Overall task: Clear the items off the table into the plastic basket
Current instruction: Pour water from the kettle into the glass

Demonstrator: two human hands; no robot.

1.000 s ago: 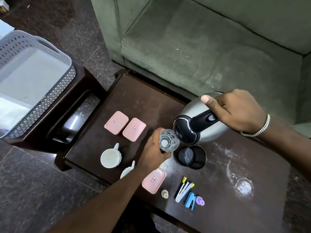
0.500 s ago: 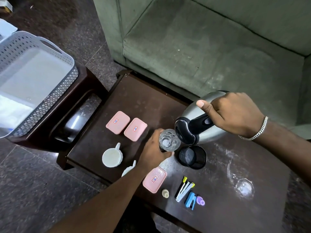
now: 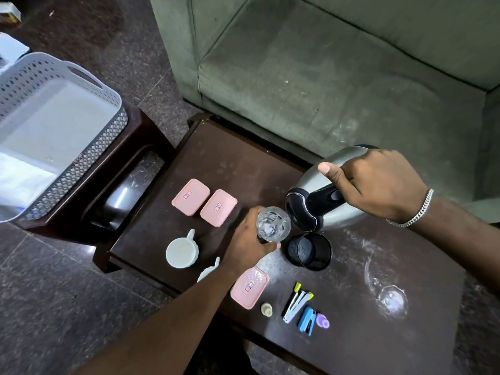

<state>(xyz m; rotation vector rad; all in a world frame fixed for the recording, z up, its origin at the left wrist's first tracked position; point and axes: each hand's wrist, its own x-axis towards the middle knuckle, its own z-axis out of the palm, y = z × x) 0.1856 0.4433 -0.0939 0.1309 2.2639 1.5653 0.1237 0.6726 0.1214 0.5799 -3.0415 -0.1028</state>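
Note:
My right hand (image 3: 378, 182) grips the black handle of a steel kettle (image 3: 319, 185), tilted with its spout over a clear glass (image 3: 272, 224). My left hand (image 3: 247, 243) is wrapped around that glass above the dark table (image 3: 216, 163). Two pink lidded boxes (image 3: 190, 196) (image 3: 218, 207) lie side by side to the left, a third pink box (image 3: 249, 286) near the front edge. A white mug (image 3: 180, 251) and a second white cup (image 3: 208, 272), half hidden by my forearm, stand front left. The grey plastic basket (image 3: 108, 136) sits on a side stand at far left.
A black mesh cup (image 3: 309, 251) stands beside the glass. Staplers (image 3: 296, 303) (image 3: 307, 320), a purple cap (image 3: 323, 320) and a small cream cap (image 3: 266, 309) lie near the front edge. A second clear glass (image 3: 389, 296) lies on its side at right. A green sofa (image 3: 338, 77) stands behind.
The kettle has tipped a little further toward the glass and its spout is now right at the rim. My left hand keeps hold of the glass in about the same spot.

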